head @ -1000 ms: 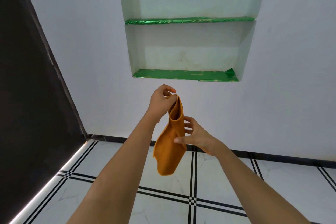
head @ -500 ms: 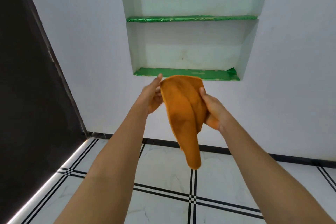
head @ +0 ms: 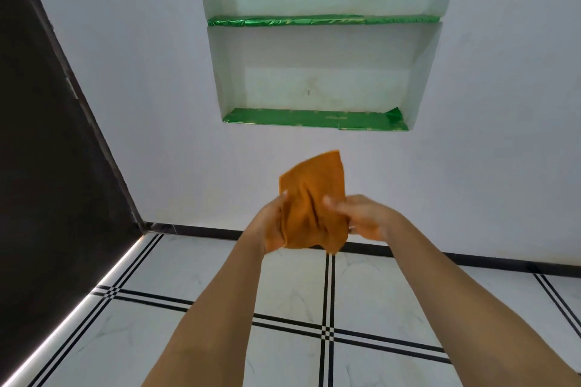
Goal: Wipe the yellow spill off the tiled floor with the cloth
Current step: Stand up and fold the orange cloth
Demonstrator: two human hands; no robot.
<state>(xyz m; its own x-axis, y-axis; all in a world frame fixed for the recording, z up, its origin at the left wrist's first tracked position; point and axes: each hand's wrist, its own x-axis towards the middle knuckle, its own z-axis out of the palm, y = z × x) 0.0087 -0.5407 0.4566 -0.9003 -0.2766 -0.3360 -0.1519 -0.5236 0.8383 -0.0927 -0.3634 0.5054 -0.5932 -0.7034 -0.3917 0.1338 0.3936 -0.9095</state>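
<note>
An orange cloth (head: 311, 198) is held up in the air in front of me, bunched between both hands. My left hand (head: 272, 223) grips its left side with the thumb over the front. My right hand (head: 361, 217) grips its right side, fingers curled into the fabric. The cloth's top corner sticks up above the hands. The white tiled floor (head: 283, 286) with black double lines lies below. No yellow spill shows in this view.
A white wall faces me with a recessed niche whose two shelves (head: 314, 119) are lined in green foil. A dark door or panel (head: 47, 151) fills the left side. A black skirting strip (head: 471, 258) runs along the wall base.
Both hands dropped lower and came closer together, gathering the cloth. The hanging tail is now folded up between the hands, and a corner points upward.
</note>
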